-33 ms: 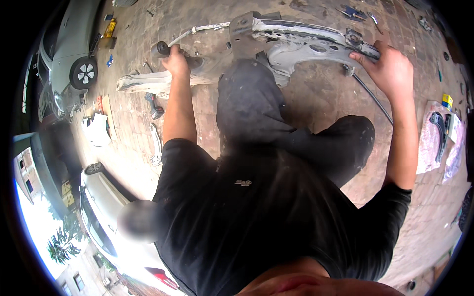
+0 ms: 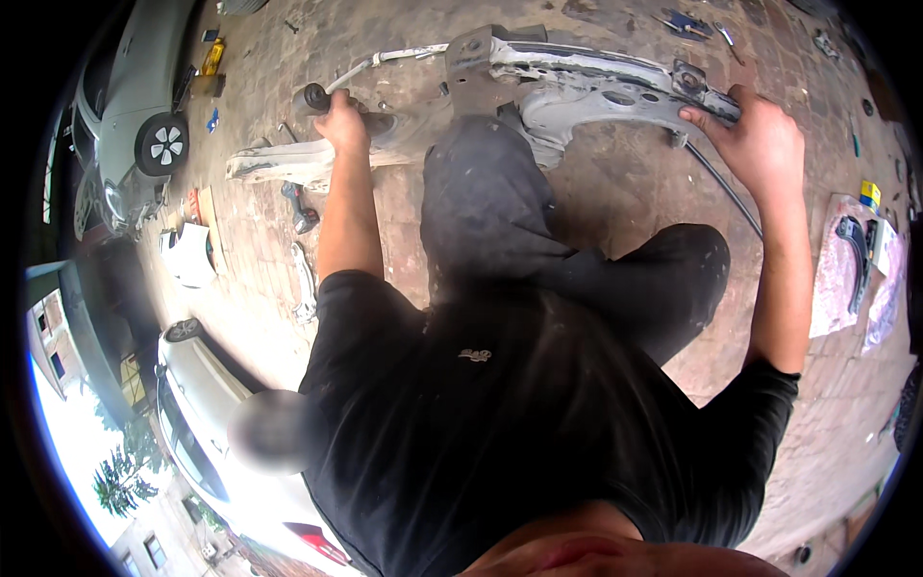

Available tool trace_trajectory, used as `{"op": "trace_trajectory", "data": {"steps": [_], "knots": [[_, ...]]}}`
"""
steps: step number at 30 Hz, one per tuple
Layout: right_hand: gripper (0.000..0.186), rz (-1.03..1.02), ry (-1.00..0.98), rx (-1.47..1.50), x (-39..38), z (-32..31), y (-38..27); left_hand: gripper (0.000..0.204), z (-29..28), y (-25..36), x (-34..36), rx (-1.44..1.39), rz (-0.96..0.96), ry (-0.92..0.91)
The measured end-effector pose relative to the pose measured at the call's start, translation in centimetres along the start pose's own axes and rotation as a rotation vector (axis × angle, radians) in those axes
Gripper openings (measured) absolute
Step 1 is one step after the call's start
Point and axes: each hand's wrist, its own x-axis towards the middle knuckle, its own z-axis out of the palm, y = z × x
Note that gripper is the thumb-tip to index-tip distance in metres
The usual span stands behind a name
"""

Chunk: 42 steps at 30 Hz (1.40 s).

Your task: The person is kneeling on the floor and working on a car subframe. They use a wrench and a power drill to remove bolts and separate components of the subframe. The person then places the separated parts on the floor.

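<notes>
A long, scuffed grey metal car frame part (image 2: 553,104) lies on the brick floor in front of my knees. At its far right end my right hand (image 2: 755,139) is closed, with the thumb on the near edge and the fingers over the far side. My left hand (image 2: 343,123) is closed at the left, beside a dark, round-ended piece (image 2: 315,96) with a hollow middle. Whether that piece is a tool or belongs to the frame cannot be made out. Below this hand a pale beam (image 2: 284,162) reaches out to the left.
A cordless drill (image 2: 300,210) lies left of my left forearm. A thin dark rod (image 2: 726,185) slants under my right wrist. Parked cars (image 2: 144,96) line the left side. At right, a black curved part (image 2: 854,260) rests on plastic wrap near a yellow box (image 2: 870,195).
</notes>
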Motion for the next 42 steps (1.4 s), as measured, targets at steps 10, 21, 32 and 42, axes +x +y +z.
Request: {"op": "trace_trajectory", "data": {"steps": [10, 21, 32, 42], "knots": [[0.058, -0.465, 0.240, 0.015, 11.0, 3.7, 7.6, 0.010, 0.0, 1.4, -0.9, -0.123, 0.026, -0.133], [0.054, -0.396, 0.302, 0.073, 11.9, 4.7, 10.0, 0.009, 0.9, 0.7, -1.2, -0.108, 0.034, -0.142], [0.050, -0.365, 0.219, 0.090, 4.7, 4.9, 10.9, 0.008, -1.1, 0.8, -2.5, -0.140, -0.011, -0.098], [0.051, -0.218, 0.262, 0.023, -1.4, 2.4, 6.1, 0.007, -0.6, 0.6, -1.5, -0.110, -0.006, -0.087]]}}
